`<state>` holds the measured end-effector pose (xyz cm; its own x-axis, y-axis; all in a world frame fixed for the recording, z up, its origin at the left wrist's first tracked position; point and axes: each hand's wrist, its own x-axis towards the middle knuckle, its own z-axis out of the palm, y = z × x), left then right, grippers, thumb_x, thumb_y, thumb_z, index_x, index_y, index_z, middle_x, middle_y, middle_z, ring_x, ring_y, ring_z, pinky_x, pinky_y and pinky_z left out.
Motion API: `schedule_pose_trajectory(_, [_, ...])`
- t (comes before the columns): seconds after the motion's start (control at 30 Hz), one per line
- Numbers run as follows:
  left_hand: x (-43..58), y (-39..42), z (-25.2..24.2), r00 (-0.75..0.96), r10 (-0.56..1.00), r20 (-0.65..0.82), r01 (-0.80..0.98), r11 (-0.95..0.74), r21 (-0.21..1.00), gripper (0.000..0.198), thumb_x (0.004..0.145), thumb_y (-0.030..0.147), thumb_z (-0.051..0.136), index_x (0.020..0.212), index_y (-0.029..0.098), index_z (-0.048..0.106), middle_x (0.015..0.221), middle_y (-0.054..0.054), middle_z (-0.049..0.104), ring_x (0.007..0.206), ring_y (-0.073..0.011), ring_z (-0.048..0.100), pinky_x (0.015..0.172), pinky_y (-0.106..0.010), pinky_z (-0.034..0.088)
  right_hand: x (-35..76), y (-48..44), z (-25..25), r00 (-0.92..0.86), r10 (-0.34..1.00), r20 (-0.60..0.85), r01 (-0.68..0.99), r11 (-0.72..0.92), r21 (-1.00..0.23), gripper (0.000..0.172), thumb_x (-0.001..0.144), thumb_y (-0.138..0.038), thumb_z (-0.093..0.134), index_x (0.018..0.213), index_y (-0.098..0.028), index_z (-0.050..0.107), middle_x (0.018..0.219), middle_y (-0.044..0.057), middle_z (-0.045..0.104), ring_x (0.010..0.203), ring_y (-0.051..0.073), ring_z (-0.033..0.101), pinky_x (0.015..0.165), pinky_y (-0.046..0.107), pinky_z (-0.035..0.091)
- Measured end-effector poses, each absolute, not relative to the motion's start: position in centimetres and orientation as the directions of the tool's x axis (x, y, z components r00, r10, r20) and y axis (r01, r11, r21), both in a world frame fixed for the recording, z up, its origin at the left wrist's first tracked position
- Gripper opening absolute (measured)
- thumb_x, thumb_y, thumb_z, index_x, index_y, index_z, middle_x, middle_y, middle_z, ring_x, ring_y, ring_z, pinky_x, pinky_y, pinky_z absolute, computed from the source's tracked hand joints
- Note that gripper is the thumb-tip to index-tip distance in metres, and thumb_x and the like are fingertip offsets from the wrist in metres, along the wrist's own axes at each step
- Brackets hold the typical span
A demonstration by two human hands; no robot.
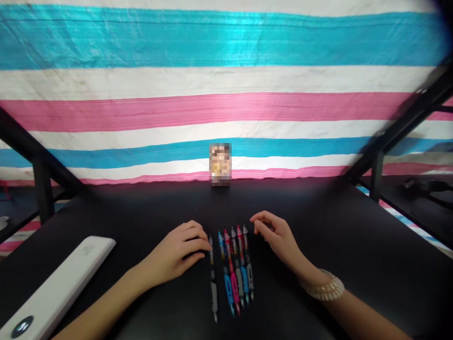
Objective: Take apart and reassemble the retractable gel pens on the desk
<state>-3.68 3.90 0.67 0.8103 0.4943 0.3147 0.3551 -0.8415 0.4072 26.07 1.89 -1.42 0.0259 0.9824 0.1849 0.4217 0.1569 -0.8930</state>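
"Fingers (pixel 193 234) on the left hand (pixel 177 250) lay close together, thumb drooping apart, and the foremost tip was right up at the lone grey-gripped pen (pixel 213 285)! From my remote seat, it looked like contact."

"And the right hand (pixel 279 238)?"

"Loosely curled, thumb off the index finger, pinching nothing I could see! It was poised just beside the tops of five pens (pixel 239 282), lined up on the black table (pixel 159 203), with the lone one slightly apart on their left."

"How did you rate the handling?"

"Featherlight work, I reckoned: guide from the barrel's side, keep it parallel to the row, never press down, because a round barrel could have rolled into its neighbours."

"Any containers?"

"Only the see-through barrels, I judged: slim refills inside, their ink too small to tell. Off to the left, the white device (pixel 67 283) lay well apart from the pens."
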Motion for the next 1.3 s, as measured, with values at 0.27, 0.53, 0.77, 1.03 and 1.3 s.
schedule_pose_trajectory(0.27, [-3.7,3.5,1.0,0.819,0.492,0.295,0.361,-0.842,0.401,0.023,0.096,0.010,0.055,0.108,0.023,0.069,0.102,-0.007,0.065,0.098,-0.0226,0.058,0.088,-0.037,0.050,26.2,1.7,-1.0,0.056,0.981,0.183,0.374,0.150,-0.915,0.019,0.086,-0.031,0.054,0.085,-0.018,0.067,0.066,0.001,0.062,0.057,0.015,0.056,0.051,0.025,0.041])
schedule_pose_trajectory(0.53, [-2.5,1.7,1.3,0.889,0.390,0.241,0.308,-0.897,0.316,0.026,0.092,0.007,0.059,0.105,0.028,0.069,0.113,-0.007,0.062,0.107,-0.0252,0.056,0.092,-0.039,0.047,26.1,2.0,-1.0,0.079,0.975,0.209,0.356,0.168,-0.919,0.016,0.084,-0.028,0.054,0.081,-0.018,0.066,0.062,-0.001,0.060,0.055,0.014,0.055,0.049,0.024,0.040])
schedule_pose_trajectory(0.77, [-2.2,2.2,-0.2,0.836,0.399,0.377,0.352,-0.917,0.188,0.029,0.090,-0.001,0.051,0.094,0.024,0.065,0.105,-0.006,0.065,0.102,-0.0240,0.059,0.091,-0.040,0.047,26.1,2.1,-1.1,0.068,0.972,0.224,0.369,0.184,-0.911,0.016,0.086,-0.026,0.053,0.082,-0.018,0.066,0.062,-0.001,0.059,0.055,0.014,0.054,0.049,0.023,0.040])
schedule_pose_trajectory(1.03, [-2.5,2.4,0.3,0.730,0.412,0.545,0.483,-0.876,0.015,0.023,0.101,0.013,0.043,0.109,0.018,0.064,0.081,-0.003,0.069,0.064,-0.0164,0.060,0.060,-0.029,0.048,25.5,0.6,0.3,-0.163,0.946,0.280,0.423,0.323,-0.846,0.025,0.099,-0.031,0.048,0.087,-0.019,0.067,0.071,0.000,0.062,0.065,0.015,0.057,0.060,0.025,0.044])
schedule_pose_trajectory(1.3, [-1.9,1.3,0.1,0.730,0.345,0.590,0.535,-0.825,-0.179,0.026,0.104,0.017,0.043,0.117,0.016,0.066,0.069,0.001,0.065,0.053,-0.0130,0.060,0.051,-0.025,0.042,24.7,-1.0,1.0,-0.542,0.785,0.299,0.560,0.603,-0.568,0.029,0.106,-0.031,0.042,0.087,-0.020,0.060,0.080,0.004,0.059,0.074,0.019,0.054,0.066,0.028,0.043])
